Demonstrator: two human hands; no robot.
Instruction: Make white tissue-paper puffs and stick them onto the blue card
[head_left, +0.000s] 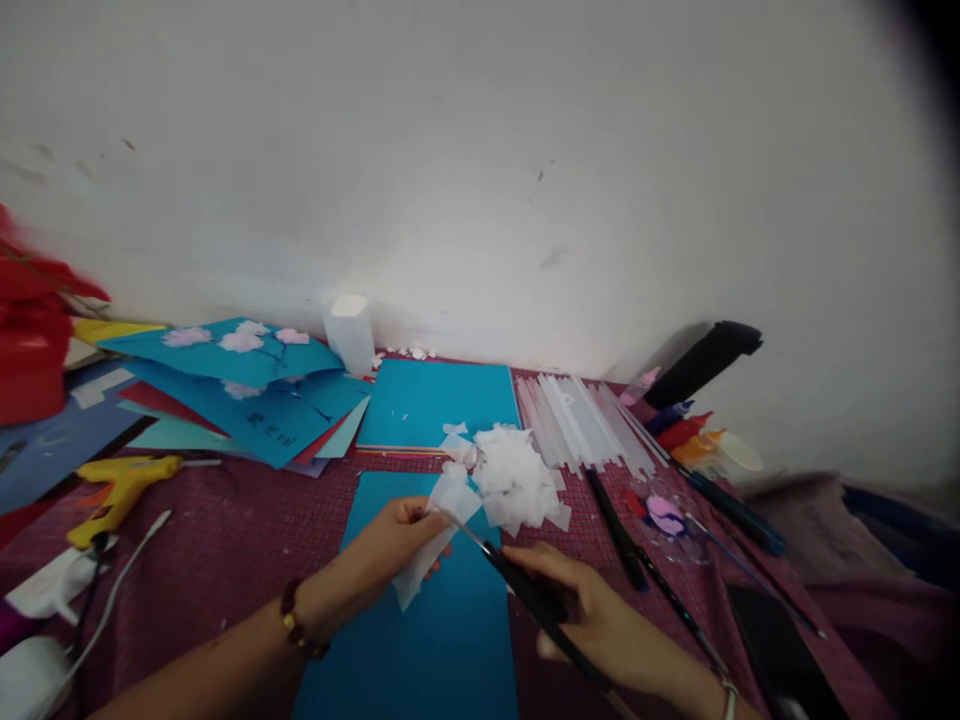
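Note:
My left hand pinches a strip of thin white tissue paper above a blue sheet. Black-handled scissors are gripped in my right hand, their metal blades reaching the paper beside my left fingertips. How far the blades are apart is too blurred to tell. Just beyond my hands, a heap of small cut white paper pieces lies partly over the blue sheet, with a few loose pieces at its left.
At the left are a yellow glue gun and blue cards with pale paper blossoms. A stack of coloured sheets lies ahead. White strips, pens, paint tubes and a black phone-like slab are on the right. A wall stands behind.

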